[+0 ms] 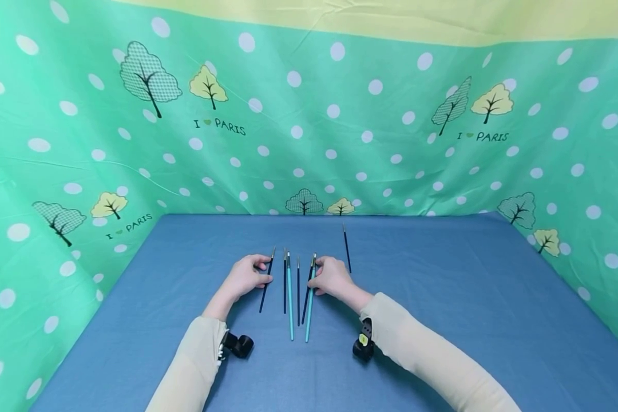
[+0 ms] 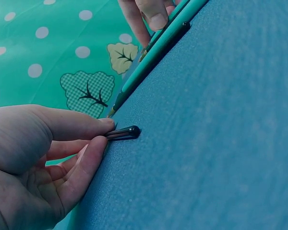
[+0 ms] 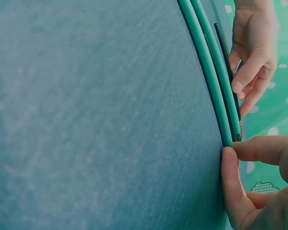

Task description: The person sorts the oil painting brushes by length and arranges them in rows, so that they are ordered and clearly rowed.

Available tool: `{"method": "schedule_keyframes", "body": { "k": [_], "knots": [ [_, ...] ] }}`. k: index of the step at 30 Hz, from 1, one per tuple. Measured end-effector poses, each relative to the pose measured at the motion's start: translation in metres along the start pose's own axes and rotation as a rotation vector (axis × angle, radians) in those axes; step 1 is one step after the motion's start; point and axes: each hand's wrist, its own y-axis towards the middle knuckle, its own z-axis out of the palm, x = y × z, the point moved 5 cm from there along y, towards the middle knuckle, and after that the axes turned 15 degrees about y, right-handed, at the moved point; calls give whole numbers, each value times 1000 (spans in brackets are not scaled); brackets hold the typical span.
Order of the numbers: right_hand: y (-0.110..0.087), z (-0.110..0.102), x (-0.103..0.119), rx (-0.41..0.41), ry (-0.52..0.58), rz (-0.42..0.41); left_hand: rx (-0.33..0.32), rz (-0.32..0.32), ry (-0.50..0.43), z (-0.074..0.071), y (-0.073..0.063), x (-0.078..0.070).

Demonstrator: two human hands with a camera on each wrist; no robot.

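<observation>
Several thin paintbrushes lie on the blue cloth, bristles pointing away. My left hand (image 1: 244, 278) pinches the leftmost dark paintbrush (image 1: 263, 298) between thumb and fingers; its rounded handle end (image 2: 133, 131) shows in the left wrist view. At the right of the row, my right hand (image 1: 335, 278) has thumb and finger on a turquoise paintbrush (image 1: 308, 326), pinching it near the bristle end. A dark paintbrush (image 1: 305, 306) lies close against that one, partly covered by the fingers. Between the hands are another turquoise paintbrush (image 1: 290, 309) and two dark ones.
Apart from the row, a dark paintbrush (image 1: 347, 249) lies farther back, beyond the right hand. Blue cloth (image 1: 443, 274) covers the table. A green dotted curtain (image 1: 371, 114) rises behind and at both sides. Each wrist carries a small black camera (image 1: 244, 346).
</observation>
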Motion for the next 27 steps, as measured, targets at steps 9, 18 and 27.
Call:
{"method": "schedule_keyframes", "body": {
  "k": [9, 18, 27],
  "knots": [
    [-1, 0, -2, 1, 76, 33, -5, -4, -4, 0, -1, -1],
    [-1, 1, -2, -3, 112, 66, 3, -5, -5, 1, 0, 1],
    [-4, -8, -3, 6, 246, 100, 2, -2, -4, 0, 0, -1]
  ]
}}
